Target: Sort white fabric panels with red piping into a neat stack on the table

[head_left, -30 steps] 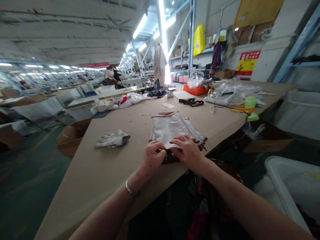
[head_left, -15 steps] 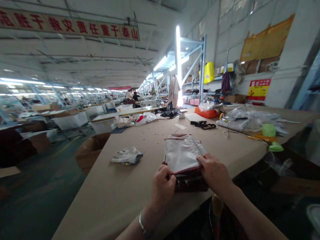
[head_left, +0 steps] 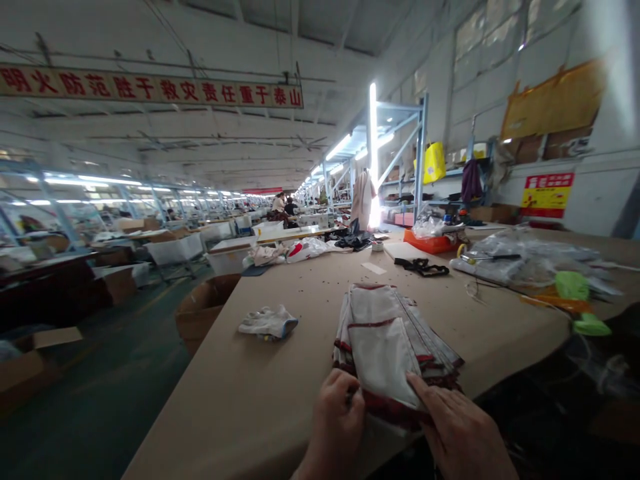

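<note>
At your far left, an open cardboard box (head_left: 27,373) sits on the green floor (head_left: 120,387), and a long banner (head_left: 150,88) with red characters hangs high above that side. Another cardboard box (head_left: 203,310) stands just beside the left edge of your counter (head_left: 240,413). On the brown counter top lies a pale work glove (head_left: 267,323) with a blue cuff edge, to the left of your work and apart from it. Your left hand (head_left: 339,413) is curled narrow, thumb against fingers, pinching the lower left corner of the pale fabric piece (head_left: 385,360) with dark red edging. That piece lies in front of you, over the near part of a fanned fabric stack (head_left: 435,333) close to the counter's near edge. A small paper slip (head_left: 374,268) lies beyond the stack. Your right hand (head_left: 463,427) touches the piece's lower right side, its forefinger stretched along the top surface; whether the thumb closes on it from below, you cannot tell from this view. Farther back and to the right are black straps (head_left: 421,267), an orange tray (head_left: 430,242), a heap of clear plastic bags (head_left: 530,250) and, near the counter's right edge, a light green object (head_left: 573,285).
</note>
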The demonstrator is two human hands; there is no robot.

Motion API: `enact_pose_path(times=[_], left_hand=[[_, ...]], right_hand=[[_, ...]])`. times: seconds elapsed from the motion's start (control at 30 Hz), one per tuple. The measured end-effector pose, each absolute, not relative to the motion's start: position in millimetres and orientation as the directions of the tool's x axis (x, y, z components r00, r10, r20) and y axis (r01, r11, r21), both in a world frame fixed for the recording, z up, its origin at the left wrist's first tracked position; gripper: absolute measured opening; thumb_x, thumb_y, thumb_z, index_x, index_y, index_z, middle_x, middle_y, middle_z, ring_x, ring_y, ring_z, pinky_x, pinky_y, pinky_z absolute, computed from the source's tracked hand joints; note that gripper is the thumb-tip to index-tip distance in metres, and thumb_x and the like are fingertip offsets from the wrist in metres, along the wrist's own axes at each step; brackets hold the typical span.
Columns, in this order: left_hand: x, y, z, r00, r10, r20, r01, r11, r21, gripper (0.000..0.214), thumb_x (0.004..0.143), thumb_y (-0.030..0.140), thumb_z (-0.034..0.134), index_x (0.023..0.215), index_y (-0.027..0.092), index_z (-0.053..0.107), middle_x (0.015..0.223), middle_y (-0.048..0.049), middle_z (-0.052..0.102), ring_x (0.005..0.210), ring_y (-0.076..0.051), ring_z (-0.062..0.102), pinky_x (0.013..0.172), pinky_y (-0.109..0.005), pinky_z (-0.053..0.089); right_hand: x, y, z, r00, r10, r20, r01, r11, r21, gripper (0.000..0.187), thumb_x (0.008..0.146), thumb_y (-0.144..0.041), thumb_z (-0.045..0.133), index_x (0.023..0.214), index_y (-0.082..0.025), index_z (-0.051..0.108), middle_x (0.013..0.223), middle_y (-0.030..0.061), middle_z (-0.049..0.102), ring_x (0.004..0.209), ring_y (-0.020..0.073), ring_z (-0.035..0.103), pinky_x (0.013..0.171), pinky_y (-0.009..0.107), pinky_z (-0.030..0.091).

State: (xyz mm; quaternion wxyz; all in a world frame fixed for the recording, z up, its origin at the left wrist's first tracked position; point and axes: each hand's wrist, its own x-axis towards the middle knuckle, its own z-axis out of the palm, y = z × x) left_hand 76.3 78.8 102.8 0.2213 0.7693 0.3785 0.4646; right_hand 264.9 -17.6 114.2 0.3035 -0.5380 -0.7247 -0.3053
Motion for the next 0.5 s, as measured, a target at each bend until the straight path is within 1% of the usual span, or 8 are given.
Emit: enact_pose_path(times=[0.07, 0.13, 0.2, 0.27, 0.37, 0.4, 0.43, 0.5], left_hand=[[71, 71, 92, 0.369, 0.757, 0.539, 0.404, -0.653, 0.641, 0.013, 0.074, 0.014, 0.052, 0.069, 0.020, 0.061, 0.075, -0.0048, 0.063, 0.071, -0.019, 0.061, 0.065, -0.029, 0.047], [71, 62, 82, 0.413, 0.719, 0.559, 0.393, -0.694, 0.603, 0.009, 0.074, 0.018, 0.057, 0.076, 0.021, 0.064, 0.080, -0.0063, 0.064, 0.075, -0.021, 0.062, 0.067, -0.030, 0.048], [76, 55, 74, 0.431, 0.680, 0.593, 0.367, -0.733, 0.573, 0.017, 0.072, 0.021, 0.062, 0.087, 0.022, 0.067, 0.085, -0.0079, 0.065, 0.081, -0.023, 0.063, 0.071, -0.031, 0.050], [83, 49, 69, 0.450, 0.663, 0.598, 0.359, -0.748, 0.558, 0.023, 0.071, 0.020, 0.061, 0.093, 0.022, 0.068, 0.087, -0.0092, 0.066, 0.084, -0.024, 0.063, 0.074, -0.033, 0.052], [88, 45, 64, 0.478, 0.678, 0.558, 0.360, -0.731, 0.580, 0.025, 0.071, 0.016, 0.058, 0.092, 0.023, 0.069, 0.090, -0.0097, 0.068, 0.085, -0.025, 0.065, 0.074, -0.033, 0.053], [88, 44, 64, 0.473, 0.683, 0.557, 0.344, -0.725, 0.597, 0.028, 0.071, 0.018, 0.060, 0.096, 0.023, 0.069, 0.094, -0.0101, 0.069, 0.088, -0.026, 0.066, 0.076, -0.034, 0.053], [87, 43, 63, 0.455, 0.687, 0.567, 0.321, -0.721, 0.614, 0.035, 0.070, 0.020, 0.062, 0.105, 0.023, 0.068, 0.100, -0.0109, 0.069, 0.092, -0.027, 0.066, 0.079, -0.035, 0.054], [84, 42, 62, 0.389, 0.697, 0.603, 0.283, -0.713, 0.641, 0.055, 0.069, 0.025, 0.066, 0.124, 0.023, 0.061, 0.113, -0.0131, 0.067, 0.103, -0.030, 0.065, 0.087, -0.039, 0.054]], right_hand=[[267, -19, 115, -0.209, 0.616, 0.760, 0.972, 0.220, 0.089, 0.047, 0.078, -0.004, 0.044, 0.124, -0.011, 0.053, 0.089, 0.0042, 0.074, 0.073, 0.0168, 0.070, 0.069, 0.029, 0.051], [262, -18, 112, -0.211, 0.631, 0.747, 0.967, 0.246, 0.064, 0.050, 0.075, -0.002, 0.046, 0.123, -0.012, 0.054, 0.089, 0.0024, 0.074, 0.074, 0.0166, 0.070, 0.069, 0.029, 0.050], [253, -15, 109, -0.206, 0.625, 0.753, 0.961, 0.274, 0.036, 0.049, 0.072, -0.002, 0.048, 0.119, -0.013, 0.059, 0.085, 0.0014, 0.074, 0.069, 0.0167, 0.069, 0.066, 0.030, 0.048], [243, -11, 108, -0.194, 0.615, 0.764, 0.959, 0.282, 0.016, 0.045, 0.072, -0.002, 0.048, 0.113, -0.013, 0.062, 0.082, 0.0023, 0.074, 0.065, 0.0169, 0.068, 0.062, 0.030, 0.045], [238, -8, 110, -0.167, 0.635, 0.754, 0.964, 0.264, -0.009, 0.040, 0.075, -0.005, 0.050, 0.111, -0.014, 0.065, 0.085, 0.0043, 0.075, 0.067, 0.0174, 0.069, 0.064, 0.030, 0.045], [239, -7, 110, -0.155, 0.645, 0.749, 0.967, 0.255, -0.019, 0.038, 0.076, -0.008, 0.053, 0.111, -0.013, 0.065, 0.087, 0.0047, 0.076, 0.069, 0.0179, 0.069, 0.065, 0.030, 0.045], [240, -7, 111, -0.137, 0.653, 0.745, 0.970, 0.239, -0.032, 0.036, 0.076, -0.011, 0.056, 0.111, -0.013, 0.065, 0.088, 0.0048, 0.076, 0.070, 0.0187, 0.070, 0.067, 0.030, 0.046], [242, -7, 111, -0.101, 0.662, 0.742, 0.977, 0.205, -0.050, 0.037, 0.073, -0.012, 0.060, 0.109, -0.013, 0.066, 0.088, 0.0045, 0.076, 0.071, 0.0199, 0.070, 0.068, 0.031, 0.047]])
